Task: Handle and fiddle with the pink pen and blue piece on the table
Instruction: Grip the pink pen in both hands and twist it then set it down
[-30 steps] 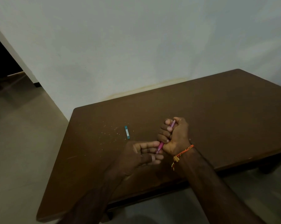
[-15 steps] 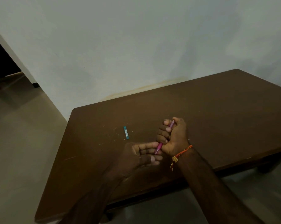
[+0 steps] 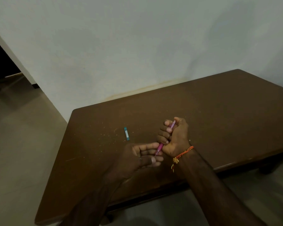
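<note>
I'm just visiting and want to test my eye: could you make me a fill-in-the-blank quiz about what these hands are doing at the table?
1. The right hand is closed in a fist around the ____ pen.
2. The pen's tip points at the fingers of the ____ hand.
3. The blue piece lies on the ____, touched by neither hand.
4. A thread band circles the ____ wrist.

Missing words: pink; left; table; right

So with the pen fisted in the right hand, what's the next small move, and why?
Probably reach the left hand for the blue piece: it lies untouched on the table, while the right hand grips the pen, tip at the left fingers.
</note>
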